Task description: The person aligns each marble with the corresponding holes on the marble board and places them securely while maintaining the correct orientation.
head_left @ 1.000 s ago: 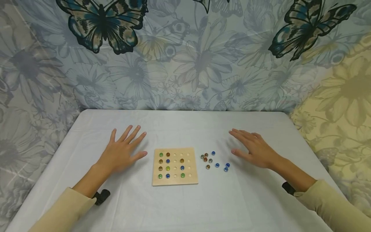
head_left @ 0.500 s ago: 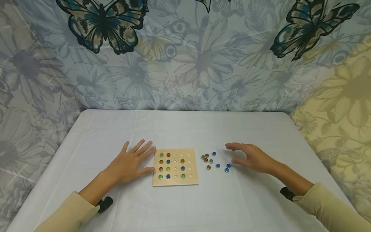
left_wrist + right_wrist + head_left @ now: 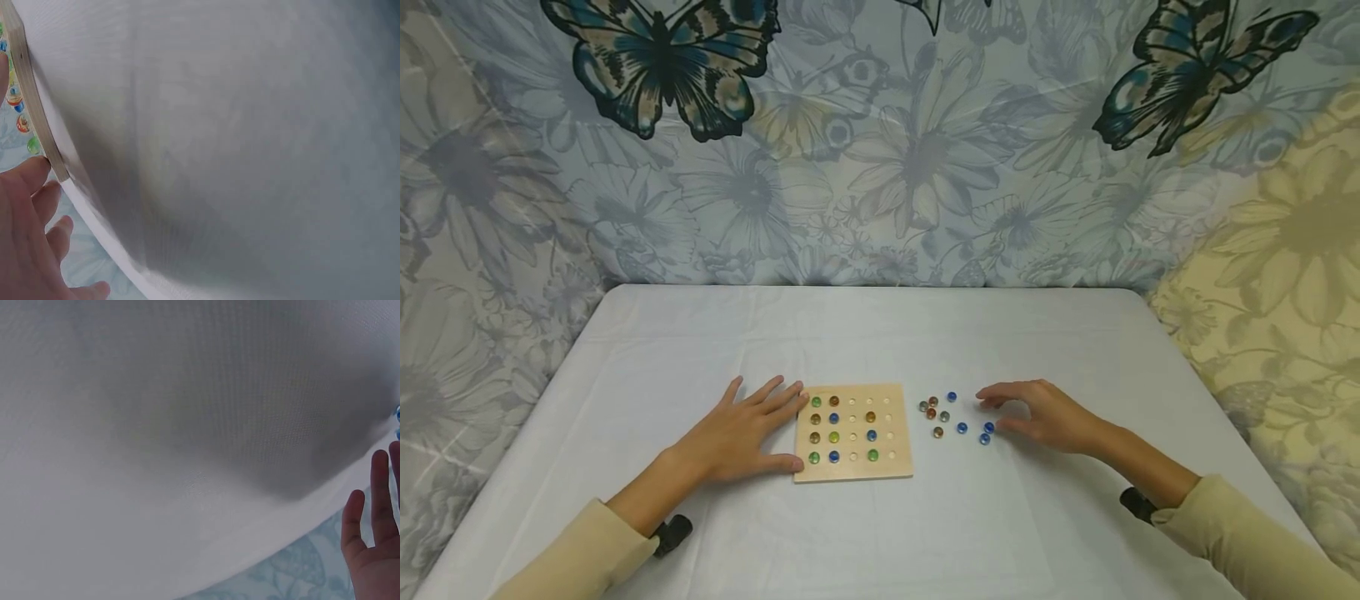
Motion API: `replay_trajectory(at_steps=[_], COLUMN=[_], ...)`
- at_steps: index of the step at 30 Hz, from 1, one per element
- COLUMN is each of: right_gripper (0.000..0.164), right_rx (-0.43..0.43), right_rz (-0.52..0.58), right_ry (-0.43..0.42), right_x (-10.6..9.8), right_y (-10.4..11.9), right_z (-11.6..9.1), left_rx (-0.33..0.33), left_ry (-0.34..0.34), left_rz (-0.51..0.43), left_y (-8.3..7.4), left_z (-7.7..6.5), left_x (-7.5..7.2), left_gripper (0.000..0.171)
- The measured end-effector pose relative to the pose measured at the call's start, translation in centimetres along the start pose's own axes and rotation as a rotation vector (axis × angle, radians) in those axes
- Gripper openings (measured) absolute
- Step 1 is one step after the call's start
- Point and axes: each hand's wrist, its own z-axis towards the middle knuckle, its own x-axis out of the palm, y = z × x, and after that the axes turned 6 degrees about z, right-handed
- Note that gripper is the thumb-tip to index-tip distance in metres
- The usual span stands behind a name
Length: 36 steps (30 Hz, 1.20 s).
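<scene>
Left hand (image 3: 741, 437): fingers spread, touching board (image 3: 862, 427).
Board: whole in head view only; partial in left wrist view.
Right hand (image 3: 1048, 418): thumb, fingers parted, beside blue marbles (image 3: 984, 439).

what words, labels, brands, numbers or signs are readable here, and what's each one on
None readable: the wooden board, marbles and white cloth show no lettering.
The backdrop bears butterflies and flowers, no words.
Any marks on the black wrist devices are too small to read.
</scene>
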Motion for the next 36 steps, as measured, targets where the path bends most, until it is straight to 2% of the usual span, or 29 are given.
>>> replay_trajectory(at_steps=[10,18,36], right_gripper=[0.040,0.035,0.031], right_rx=[0.022,0.004,-0.056], right_rz=[0.016,0.033,0.031], right_ry=[0.025,0.031,-0.010], right_x=[0.33,0.62,1.01], right_y=[0.30,-0.03,0.23], right_z=[0.26,0.28,0.88], left_rx=[0.039,0.047,0.042], left_ry=[-0.021,-0.048,-0.037], left_rz=[0.050,0.105,0.103], left_y=[0.06,0.05,-0.15], left_z=[0.01,0.13,0.35], left_x=[0.22,0.31,0.25], left_gripper=[0.103,0.103,0.103])
